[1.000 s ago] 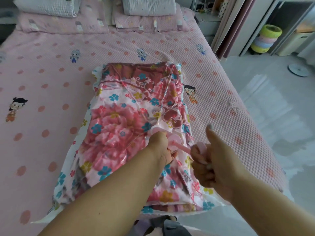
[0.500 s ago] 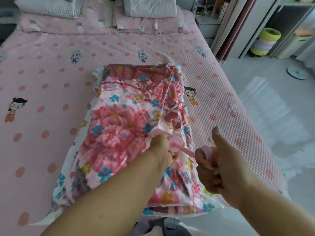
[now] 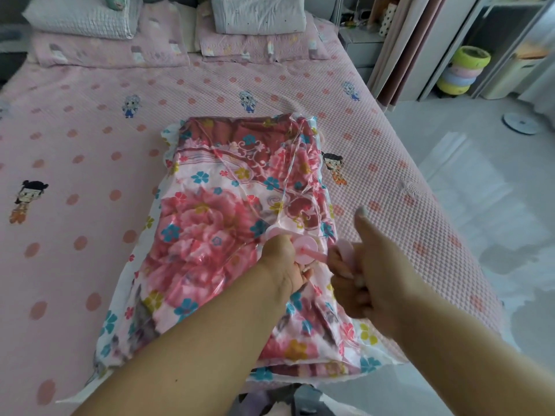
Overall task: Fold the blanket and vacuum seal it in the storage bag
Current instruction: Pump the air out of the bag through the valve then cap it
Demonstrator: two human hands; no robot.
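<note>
Barely anything has shifted: the right hand (image 3: 365, 283) still clamps the pink pump's handle (image 3: 345, 250), thumb raised, close to the barrel (image 3: 301, 246) the left hand (image 3: 283, 262) grips. Pump sits on the bag (image 3: 144, 259) holding the folded floral blanket (image 3: 216, 211), on the pink bed (image 3: 90, 139); no readable writing.

A home bedroom: bed (image 3: 90, 121), pillows (image 3: 84, 18).

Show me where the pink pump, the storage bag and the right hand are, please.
pink pump (image 3: 303, 246): head view, its round disc.
storage bag (image 3: 210, 205): head view, clear top film.
right hand (image 3: 369, 277): head view, back of hand.
</note>
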